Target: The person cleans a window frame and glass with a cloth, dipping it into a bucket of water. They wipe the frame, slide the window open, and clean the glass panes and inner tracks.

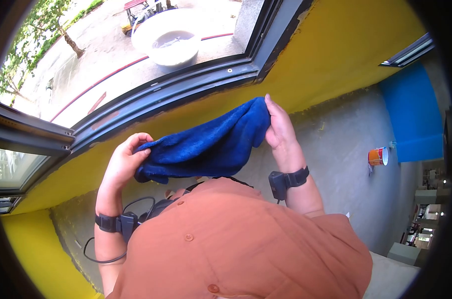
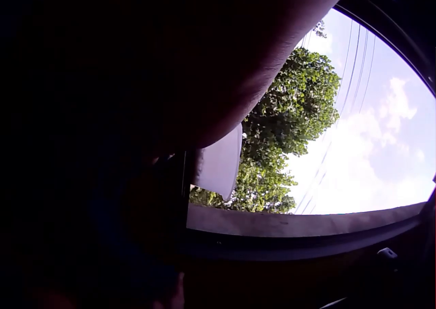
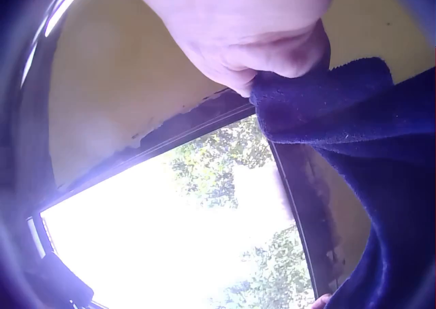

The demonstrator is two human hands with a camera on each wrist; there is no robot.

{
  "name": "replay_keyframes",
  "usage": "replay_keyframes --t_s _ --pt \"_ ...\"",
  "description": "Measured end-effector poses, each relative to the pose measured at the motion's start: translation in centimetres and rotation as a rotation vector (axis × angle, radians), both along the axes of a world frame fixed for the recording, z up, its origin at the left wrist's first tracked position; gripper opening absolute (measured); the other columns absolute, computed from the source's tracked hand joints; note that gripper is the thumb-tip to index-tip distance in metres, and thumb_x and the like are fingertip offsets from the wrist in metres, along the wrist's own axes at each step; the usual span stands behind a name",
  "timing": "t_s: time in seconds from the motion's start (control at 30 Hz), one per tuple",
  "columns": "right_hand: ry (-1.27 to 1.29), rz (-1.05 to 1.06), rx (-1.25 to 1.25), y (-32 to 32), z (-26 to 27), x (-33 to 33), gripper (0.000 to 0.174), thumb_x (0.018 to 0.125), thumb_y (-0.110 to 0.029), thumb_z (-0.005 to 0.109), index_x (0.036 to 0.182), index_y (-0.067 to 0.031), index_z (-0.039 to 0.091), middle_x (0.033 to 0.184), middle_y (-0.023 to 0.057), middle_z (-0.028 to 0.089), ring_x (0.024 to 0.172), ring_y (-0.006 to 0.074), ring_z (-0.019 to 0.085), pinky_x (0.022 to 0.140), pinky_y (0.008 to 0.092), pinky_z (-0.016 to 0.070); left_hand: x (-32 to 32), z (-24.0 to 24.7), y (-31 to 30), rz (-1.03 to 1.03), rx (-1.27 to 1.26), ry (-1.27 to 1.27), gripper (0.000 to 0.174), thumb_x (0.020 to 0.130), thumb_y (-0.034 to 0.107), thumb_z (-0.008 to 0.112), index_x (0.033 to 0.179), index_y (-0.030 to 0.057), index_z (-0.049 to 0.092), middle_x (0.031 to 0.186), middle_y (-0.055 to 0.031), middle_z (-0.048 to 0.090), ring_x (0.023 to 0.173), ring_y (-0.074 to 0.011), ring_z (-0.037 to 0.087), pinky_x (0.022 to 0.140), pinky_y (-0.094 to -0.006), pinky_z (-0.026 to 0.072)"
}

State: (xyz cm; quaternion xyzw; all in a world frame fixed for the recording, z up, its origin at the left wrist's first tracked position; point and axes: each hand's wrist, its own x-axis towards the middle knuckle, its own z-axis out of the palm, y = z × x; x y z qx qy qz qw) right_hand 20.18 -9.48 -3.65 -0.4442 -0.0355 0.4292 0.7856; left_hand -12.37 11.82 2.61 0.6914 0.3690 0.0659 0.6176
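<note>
A dark blue cloth with a soft pile hangs stretched between my two hands, in front of the window and above the chest. My left hand pinches its left corner between thumb and fingers. At the other end my right hand grips the upper right corner, thumb pointing up. Folds run down from that grip in the right wrist view, where the cloth droops away from the right hand. The left wrist view is mostly dark, with the forearm across its top.
A window frame runs just beyond the cloth, set in a yellow wall. On the outer side stands a white tub with liquid in it. An orange bucket is on the grey floor at right, near a blue panel.
</note>
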Motion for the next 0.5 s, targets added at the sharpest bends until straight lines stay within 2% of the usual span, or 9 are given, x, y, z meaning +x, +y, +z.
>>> replay_keyframes --t_s 0.07,0.13,0.17,0.3,0.4,0.47,0.5 --pt "0.026 0.013 0.061 0.3 1.7 -0.3 0.021 0.103 -0.016 0.058 0.118 -0.0013 0.062 0.105 0.0061 0.070 0.095 0.0149 0.067 0.088 0.0315 0.0540 0.1 0.1 -0.3 -0.019 -0.004 -0.003 0.030 0.089 -0.005 0.062 0.117 0.0025 0.063 0.104 0.0002 0.063 0.099 -0.0090 0.056 0.091 -0.0242 0.0460" --pt "-0.138 0.078 0.072 0.7 4.0 -1.4 0.018 0.099 -0.008 0.061 0.116 -0.0013 0.063 0.102 0.0048 0.070 0.094 0.0121 0.067 0.087 0.0280 0.0541 0.4 0.9 -0.8 -0.107 0.071 0.014 0.028 0.089 -0.005 0.063 0.116 0.0030 0.064 0.105 -0.0006 0.064 0.100 -0.0087 0.058 0.091 -0.0246 0.0479" --pt "-0.184 0.035 0.059 1.0 4.3 -1.5 0.020 0.096 -0.003 0.063 0.116 -0.0011 0.063 0.102 0.0047 0.070 0.092 0.0117 0.067 0.086 0.0271 0.0547 0.5 1.4 -1.0 -0.107 0.060 0.026 0.029 0.088 -0.006 0.064 0.116 0.0027 0.065 0.104 -0.0011 0.064 0.101 -0.0092 0.058 0.092 -0.0250 0.0481" --pt "-0.298 0.010 0.066 1.1 2.9 0.2 0.020 0.096 -0.004 0.062 0.117 -0.0011 0.062 0.102 0.0040 0.069 0.093 0.0118 0.067 0.086 0.0281 0.0554 0.2 1.5 -1.2 -0.126 0.127 -0.004 0.030 0.087 -0.006 0.063 0.115 0.0015 0.064 0.103 0.0000 0.062 0.098 -0.0095 0.057 0.090 -0.0247 0.0468" --pt "-0.272 0.002 0.037 0.8 2.8 0.7 0.023 0.097 -0.006 0.062 0.119 0.0003 0.063 0.109 0.0088 0.070 0.095 0.0158 0.068 0.088 0.0323 0.0562 0.0 1.7 -1.2 -0.104 0.135 0.009 0.028 0.087 -0.005 0.062 0.115 0.0010 0.064 0.103 0.0000 0.063 0.097 -0.0094 0.057 0.090 -0.0246 0.0467" --pt "-0.063 0.043 0.078 0.6 4.3 0.0 0.025 0.098 -0.011 0.063 0.119 0.0012 0.064 0.117 0.0151 0.070 0.099 0.0204 0.069 0.091 0.0361 0.0562 -0.4 1.3 -0.9 -0.048 0.078 -0.031 0.027 0.089 -0.004 0.062 0.115 0.0012 0.064 0.103 0.0003 0.063 0.096 -0.0092 0.057 0.089 -0.0242 0.0466" --pt "-0.063 0.044 0.078 0.4 4.6 -0.2 0.025 0.098 -0.011 0.063 0.119 0.0012 0.064 0.117 0.0151 0.070 0.099 0.0204 0.069 0.091 0.0361 0.0562 -0.6 1.0 -0.8 -0.047 0.078 -0.031 0.027 0.089 -0.004 0.062 0.115 0.0012 0.064 0.103 0.0003 0.063 0.096 -0.0092 0.057 0.089 -0.0242 0.0466"
